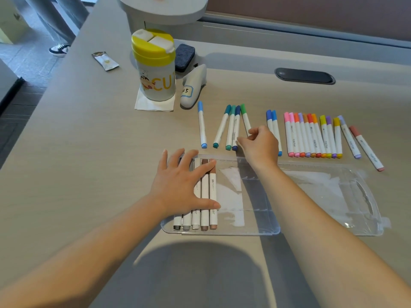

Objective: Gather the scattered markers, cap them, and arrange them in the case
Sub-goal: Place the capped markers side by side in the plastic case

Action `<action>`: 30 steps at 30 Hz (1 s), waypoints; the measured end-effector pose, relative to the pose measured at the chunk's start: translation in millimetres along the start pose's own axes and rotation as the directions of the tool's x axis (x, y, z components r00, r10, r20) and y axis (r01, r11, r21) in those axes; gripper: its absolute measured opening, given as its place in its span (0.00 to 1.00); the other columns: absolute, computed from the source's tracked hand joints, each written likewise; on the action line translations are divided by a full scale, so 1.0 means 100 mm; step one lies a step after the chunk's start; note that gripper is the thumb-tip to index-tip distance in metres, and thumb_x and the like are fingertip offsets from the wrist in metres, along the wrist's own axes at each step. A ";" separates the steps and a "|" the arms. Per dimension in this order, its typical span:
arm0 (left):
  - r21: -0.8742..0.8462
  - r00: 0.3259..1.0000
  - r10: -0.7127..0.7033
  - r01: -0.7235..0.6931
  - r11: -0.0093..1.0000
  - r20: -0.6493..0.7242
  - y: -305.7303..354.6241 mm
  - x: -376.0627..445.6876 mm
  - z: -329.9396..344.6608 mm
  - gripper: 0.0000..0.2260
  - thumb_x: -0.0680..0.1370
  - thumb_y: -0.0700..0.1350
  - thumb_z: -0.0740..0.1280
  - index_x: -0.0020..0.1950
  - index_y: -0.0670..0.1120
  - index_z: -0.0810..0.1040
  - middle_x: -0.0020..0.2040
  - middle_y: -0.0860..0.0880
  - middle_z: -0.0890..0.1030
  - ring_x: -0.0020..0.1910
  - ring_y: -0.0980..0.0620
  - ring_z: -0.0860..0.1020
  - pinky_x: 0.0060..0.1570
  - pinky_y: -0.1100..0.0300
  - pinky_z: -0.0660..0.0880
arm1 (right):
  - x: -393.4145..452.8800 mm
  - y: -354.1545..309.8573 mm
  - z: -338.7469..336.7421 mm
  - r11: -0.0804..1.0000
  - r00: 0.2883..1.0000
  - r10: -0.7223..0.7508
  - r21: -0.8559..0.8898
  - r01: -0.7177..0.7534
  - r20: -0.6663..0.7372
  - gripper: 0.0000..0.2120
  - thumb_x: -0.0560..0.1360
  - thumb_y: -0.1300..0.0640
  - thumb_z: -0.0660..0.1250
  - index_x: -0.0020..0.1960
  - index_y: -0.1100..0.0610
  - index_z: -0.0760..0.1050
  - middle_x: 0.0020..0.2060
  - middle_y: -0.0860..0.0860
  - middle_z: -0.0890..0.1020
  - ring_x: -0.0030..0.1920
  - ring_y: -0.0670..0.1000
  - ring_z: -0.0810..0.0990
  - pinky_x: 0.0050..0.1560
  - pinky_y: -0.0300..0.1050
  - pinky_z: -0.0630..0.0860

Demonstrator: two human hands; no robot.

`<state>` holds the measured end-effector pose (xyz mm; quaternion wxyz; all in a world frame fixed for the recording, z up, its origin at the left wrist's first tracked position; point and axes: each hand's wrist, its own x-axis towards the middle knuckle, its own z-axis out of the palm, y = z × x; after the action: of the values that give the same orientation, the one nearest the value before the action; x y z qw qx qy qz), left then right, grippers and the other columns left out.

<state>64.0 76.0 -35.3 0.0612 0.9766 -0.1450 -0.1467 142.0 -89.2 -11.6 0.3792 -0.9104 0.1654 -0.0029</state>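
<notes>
Head view: right hand (260, 144) pinches the lower end of the green marker (245, 118) beyond the clear case (311, 196); left hand (182, 183) lies flat, fingers spread, on the five grey and brown markers (204, 207) at the case's left end. Beige table (89, 152) carries blue and teal markers (231, 127), a warm-coloured row (311, 134), a yellow-lidded canister (155, 65) on a napkin (146, 103), and a felt eraser (184, 56).
</notes>
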 end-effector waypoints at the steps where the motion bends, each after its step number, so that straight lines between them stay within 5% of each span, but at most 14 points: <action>1: 0.000 1.000 0.001 -0.001 1.000 0.001 0.00 0.00 0.00 0.45 0.59 0.80 0.46 0.73 0.64 0.42 0.75 0.53 0.45 0.75 0.44 0.42 0.71 0.42 0.38 | 0.03 -0.02 0.02 1.000 1.000 -0.002 -0.002 0.002 0.001 0.15 0.74 0.56 0.66 0.59 0.59 0.69 0.45 0.51 0.74 0.43 0.49 0.72 0.44 0.42 0.70; 10: -0.012 1.000 0.008 -0.008 1.000 -0.025 0.00 -0.02 0.01 0.41 0.65 0.77 0.50 0.73 0.64 0.41 0.76 0.53 0.43 0.75 0.44 0.40 0.72 0.44 0.38 | 0.10 -0.18 0.14 0.985 0.997 -0.041 -0.167 0.051 0.060 0.21 0.72 0.57 0.69 0.61 0.59 0.66 0.55 0.55 0.75 0.50 0.53 0.75 0.43 0.42 0.69; 14: -0.020 0.999 0.011 -0.012 1.000 -0.050 -0.01 -0.01 0.04 0.46 0.55 0.77 0.37 0.73 0.64 0.40 0.76 0.53 0.43 0.75 0.44 0.41 0.72 0.44 0.39 | 0.14 -0.17 0.11 0.995 0.992 0.091 -0.052 -0.087 0.085 0.21 0.71 0.60 0.70 0.61 0.59 0.67 0.57 0.55 0.75 0.52 0.53 0.75 0.47 0.42 0.71; 18: -0.025 0.999 0.007 -0.009 1.000 -0.050 -0.01 -0.01 0.04 0.46 0.54 0.76 0.36 0.73 0.64 0.40 0.76 0.53 0.43 0.75 0.45 0.41 0.72 0.45 0.39 | 0.15 -0.14 0.03 0.974 0.976 0.181 0.115 -0.195 0.122 0.22 0.72 0.62 0.69 0.64 0.58 0.67 0.58 0.55 0.76 0.50 0.53 0.78 0.47 0.42 0.75; 20: -0.024 0.999 0.008 -0.009 1.000 -0.047 0.00 -0.01 0.04 0.47 0.54 0.76 0.36 0.72 0.64 0.40 0.76 0.53 0.43 0.75 0.45 0.41 0.72 0.45 0.39 | 0.11 -0.13 -0.03 0.943 0.967 0.175 0.250 -0.219 0.186 0.24 0.73 0.65 0.67 0.66 0.57 0.64 0.56 0.55 0.77 0.43 0.51 0.80 0.41 0.40 0.77; 24: -0.043 0.999 0.005 -0.006 0.999 -0.032 0.00 -0.01 0.02 0.47 0.55 0.77 0.38 0.73 0.64 0.41 0.76 0.53 0.44 0.75 0.45 0.42 0.72 0.45 0.40 | -0.02 -0.13 -0.21 0.919 0.959 0.045 0.366 -0.150 0.280 0.32 0.72 0.71 0.64 0.70 0.53 0.57 0.49 0.54 0.77 0.51 0.54 0.80 0.46 0.47 0.80; 29: -0.047 1.000 -0.001 0.002 0.999 0.004 0.02 -0.03 -0.03 0.42 0.63 0.77 0.52 0.73 0.63 0.43 0.76 0.53 0.44 0.75 0.45 0.42 0.73 0.44 0.40 | -0.27 -0.11 -0.42 0.880 0.923 0.015 0.433 -0.194 0.385 0.04 0.78 0.62 0.60 0.47 0.54 0.68 0.39 0.54 0.79 0.46 0.55 0.81 0.51 0.52 0.80; 30: -0.053 1.000 0.007 -0.007 0.999 0.003 0.02 -0.02 -0.04 0.44 0.62 0.78 0.51 0.73 0.63 0.43 0.76 0.52 0.45 0.75 0.45 0.42 0.73 0.44 0.40 | -0.33 -0.09 -0.44 0.871 0.908 0.018 0.439 -0.219 0.419 0.05 0.78 0.60 0.59 0.44 0.55 0.70 0.39 0.54 0.79 0.45 0.55 0.81 0.50 0.50 0.80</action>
<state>62.6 75.3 -30.2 0.0875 0.9738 -0.1445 -0.1521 107.6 -103.7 29.8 0.6163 -0.7577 0.1349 0.1673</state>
